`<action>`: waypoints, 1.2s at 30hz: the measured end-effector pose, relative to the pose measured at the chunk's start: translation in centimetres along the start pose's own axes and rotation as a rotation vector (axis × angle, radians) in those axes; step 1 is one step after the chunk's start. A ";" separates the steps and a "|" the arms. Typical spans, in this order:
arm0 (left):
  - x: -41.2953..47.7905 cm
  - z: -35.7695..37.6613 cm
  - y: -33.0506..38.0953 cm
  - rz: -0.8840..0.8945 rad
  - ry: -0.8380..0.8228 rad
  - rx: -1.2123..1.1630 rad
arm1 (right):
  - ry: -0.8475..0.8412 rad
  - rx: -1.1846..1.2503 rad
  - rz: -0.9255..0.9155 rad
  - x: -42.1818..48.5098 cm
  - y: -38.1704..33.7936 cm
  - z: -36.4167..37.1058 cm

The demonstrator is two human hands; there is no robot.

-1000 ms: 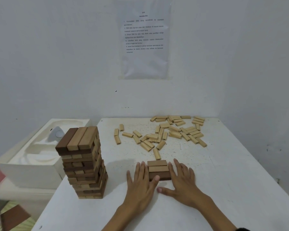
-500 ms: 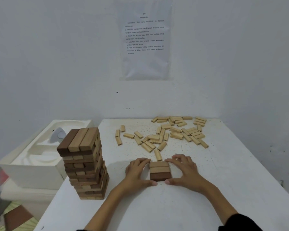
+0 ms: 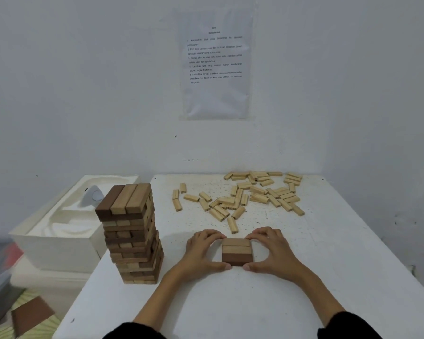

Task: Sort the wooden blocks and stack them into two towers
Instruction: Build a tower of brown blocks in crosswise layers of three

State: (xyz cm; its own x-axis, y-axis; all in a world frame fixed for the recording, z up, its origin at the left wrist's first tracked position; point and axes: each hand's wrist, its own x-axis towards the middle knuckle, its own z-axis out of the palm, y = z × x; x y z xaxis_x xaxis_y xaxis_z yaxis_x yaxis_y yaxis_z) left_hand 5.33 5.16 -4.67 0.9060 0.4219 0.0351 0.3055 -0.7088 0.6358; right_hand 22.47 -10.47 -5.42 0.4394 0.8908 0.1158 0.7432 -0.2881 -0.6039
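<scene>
While a white moulded tray (image 3: 59,216) sits off the left edge of the desk (image 3: 328,277), a tall tower (image 3: 130,231) stands just right of it near the desk's front left corner. It is built of dark and pale blocks in crossed layers, and a few sit slightly out of line.

Right of the tower and apart from it, the left hand (image 3: 202,253) cups the left side of a three-block layer (image 3: 236,252). This layer lies flat on the desk, two pale blocks behind and one dark block in front. The fingers curl round its far left corner and the thumb presses near its front left corner. The right hand (image 3: 272,253) mirrors this on the other side. Each grip is clenched on the layer, squeezing inward. Both wrists lie low, and the forearms slant in from the near edge.

These blocks look light, stiff and smooth-faced. They probably slide against one another easily, since nothing joins them. I judge the best hold is the one shown: even pressure along both sides across all three pieces, so none slips out of square.

Behind and to the right, pale loose blocks (image 3: 242,196) lie scattered toward the far right corner. The nearest one ends just beyond the fingertips.
</scene>
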 end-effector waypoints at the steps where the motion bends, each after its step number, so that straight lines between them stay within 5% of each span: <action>1: -0.1 -0.2 0.1 -0.001 -0.015 -0.012 | -0.002 0.010 -0.008 -0.2 -0.1 -0.1; 11: -1.6 -1.6 1.6 0.047 -0.088 -0.050 | -0.018 0.136 -0.052 -2.5 -1.8 -1.3; 20: 1.3 -8.1 7.8 0.166 -0.048 0.004 | 0.161 0.078 -0.143 -1.3 -5.6 -8.9; 29: 3.5 -17.6 14.6 0.277 0.034 0.393 | 0.302 0.062 -0.229 1.4 -11.6 -15.1; 36: 0.8 -24.7 13.2 0.205 0.062 0.464 | 0.309 0.087 -0.292 4.5 -18.0 -13.9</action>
State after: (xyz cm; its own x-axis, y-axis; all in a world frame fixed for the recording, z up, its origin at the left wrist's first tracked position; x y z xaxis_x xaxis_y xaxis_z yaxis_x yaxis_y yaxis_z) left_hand 2.83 10.08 22.75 0.9463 0.2703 0.1775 0.2338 -0.9511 0.2017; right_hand 18.14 -6.13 16.91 0.3576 0.7794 0.5144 0.8193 0.0025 -0.5733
